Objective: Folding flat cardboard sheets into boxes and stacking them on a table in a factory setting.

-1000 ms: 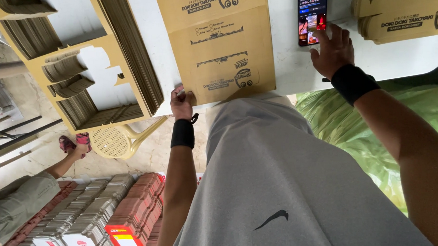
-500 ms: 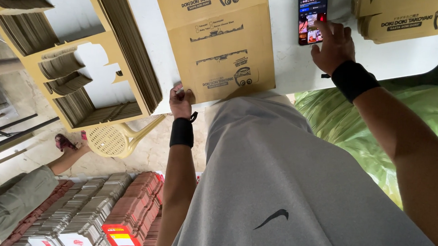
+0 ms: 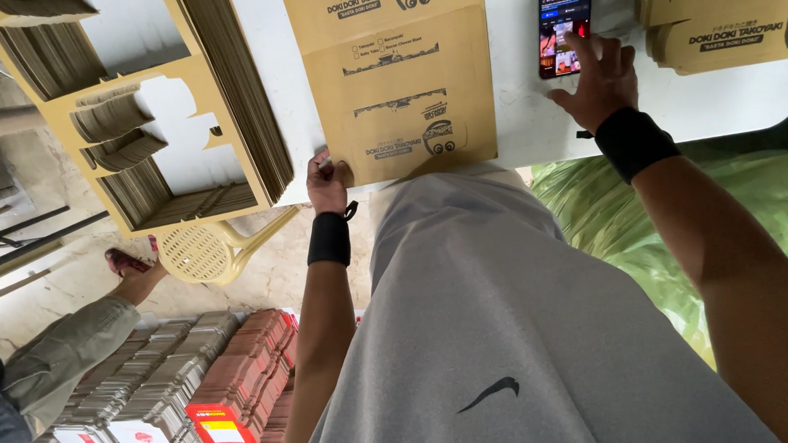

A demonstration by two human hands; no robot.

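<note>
While the flat cardboard blank lies unfolded on the white desk, no fold appears to have been made, so the forming seems wholly undone. Its near corner is pinched by the curled left hand. The right hand, fingers spread, is rested on the desk, touching a phone.

The left hand is held low with fingers curled in a pinch, its arm stretched straight forward. The right hand is spread palm-down, index finger extended. Black wristbands are worn on both wrists.
</note>
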